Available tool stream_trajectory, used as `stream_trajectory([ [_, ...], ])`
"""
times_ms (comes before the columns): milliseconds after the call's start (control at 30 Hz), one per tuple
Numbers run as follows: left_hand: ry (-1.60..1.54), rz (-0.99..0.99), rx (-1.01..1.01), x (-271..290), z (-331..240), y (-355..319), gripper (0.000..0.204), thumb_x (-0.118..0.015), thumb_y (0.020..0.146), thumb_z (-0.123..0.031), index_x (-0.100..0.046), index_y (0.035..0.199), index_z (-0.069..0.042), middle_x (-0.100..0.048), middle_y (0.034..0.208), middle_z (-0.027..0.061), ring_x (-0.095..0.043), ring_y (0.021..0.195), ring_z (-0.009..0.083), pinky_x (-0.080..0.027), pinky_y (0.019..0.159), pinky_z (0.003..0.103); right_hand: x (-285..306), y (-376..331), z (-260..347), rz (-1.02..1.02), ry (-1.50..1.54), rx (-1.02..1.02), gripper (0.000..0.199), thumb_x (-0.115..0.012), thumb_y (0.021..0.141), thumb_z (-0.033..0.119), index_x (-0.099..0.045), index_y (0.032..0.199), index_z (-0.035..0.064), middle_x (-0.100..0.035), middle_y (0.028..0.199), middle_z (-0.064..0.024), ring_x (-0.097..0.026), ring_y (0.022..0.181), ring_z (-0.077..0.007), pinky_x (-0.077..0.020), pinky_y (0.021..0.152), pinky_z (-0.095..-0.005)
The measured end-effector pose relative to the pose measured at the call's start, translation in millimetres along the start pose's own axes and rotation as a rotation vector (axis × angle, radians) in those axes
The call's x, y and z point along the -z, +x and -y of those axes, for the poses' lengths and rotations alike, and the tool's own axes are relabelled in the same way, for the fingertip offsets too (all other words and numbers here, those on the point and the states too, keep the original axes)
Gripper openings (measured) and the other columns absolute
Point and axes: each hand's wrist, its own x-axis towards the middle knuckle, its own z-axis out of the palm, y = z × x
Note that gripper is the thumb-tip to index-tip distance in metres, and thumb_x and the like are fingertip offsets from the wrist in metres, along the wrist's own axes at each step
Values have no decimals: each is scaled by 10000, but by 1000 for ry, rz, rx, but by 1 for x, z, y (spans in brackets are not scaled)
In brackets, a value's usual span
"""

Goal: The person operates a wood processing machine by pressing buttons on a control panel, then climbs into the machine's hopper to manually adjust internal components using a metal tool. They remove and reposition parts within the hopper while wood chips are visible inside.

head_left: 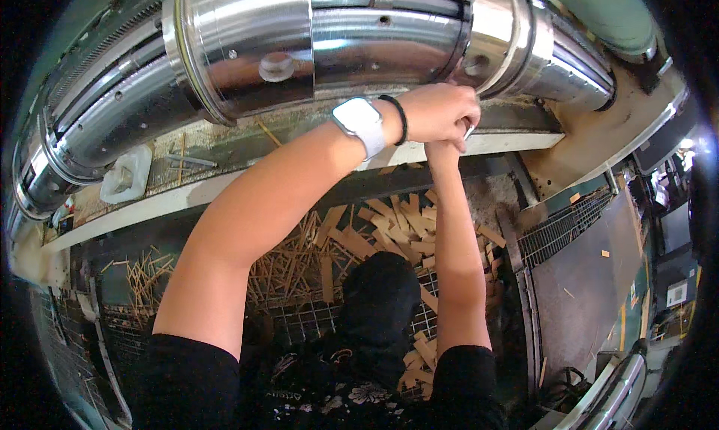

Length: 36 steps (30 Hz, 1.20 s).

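Note:
My left hand [442, 114] reaches across to the lower side of a long polished steel shaft [382, 55], just below a bright metal collar [487, 37]. Its fingers are curled closed around something small; a pale sliver shows at the fingertips, too small to name. My right hand [447, 147] comes up from below and meets the left one. Most of its fingers are hidden behind the left hand, so their grip does not show. A white watch and a black band sit on my left wrist.
Under the shaft runs a pale beam [217, 188] with a ledge holding a translucent plastic container [126, 177] and a thin metal rod [196, 160]. Brown cardboard strips [397, 224] lie heaped below over a wire grid. A dark flat panel [577, 280] stands right.

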Motion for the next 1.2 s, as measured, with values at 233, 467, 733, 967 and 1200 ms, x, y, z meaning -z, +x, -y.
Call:
stream_trajectory([
  [233, 283, -365, 122, -38, -14, 1, 278, -574, 808, -343, -522, 676, -103, -475, 713, 57, -571, 621, 257, -461, 517, 384, -54, -24, -55, 501, -102, -300, 387, -488, 889, 280, -441, 1176, 24, -554, 913, -167, -552, 871, -308, -443, 758, -414],
  [467, 298, -565, 122, -52, -8, 7, 307, -566, 813, -301, -570, 589, -90, -528, 610, 47, -567, 532, 245, -462, 494, 373, -152, -30, -87, 762, -221, -439, 406, -459, 916, 357, -479, 1137, 18, -612, 718, -154, -609, 685, -311, -481, 638, -421],
  [733, 195, -525, 89, -51, -5, -1, 262, -588, 813, -279, -541, 718, -39, -509, 703, 98, -554, 672, 271, -449, 579, 375, -161, -25, -97, 938, -278, -527, 293, -480, 890, 276, -455, 1055, 35, -550, 730, -107, -549, 698, -254, -452, 648, -373],
  [967, 58, -574, -117, -64, 7, -2, 146, -611, 770, -179, -542, 824, -62, -490, 786, 70, -521, 738, 266, -402, 657, 379, -103, -12, -98, 795, 144, -780, 204, -498, 867, 206, -434, 984, 50, -495, 740, -66, -497, 710, -204, -426, 657, -330],
  [1200, 11, -456, -97, -47, -3, -1, 219, -669, 712, -161, -595, 886, -52, -513, 798, 58, -522, 730, 248, -372, 640, 359, -32, -25, -53, 265, 1128, -1276, 141, -516, 844, 135, -413, 912, 66, -440, 751, -25, -444, 722, -154, -401, 666, -287],
])
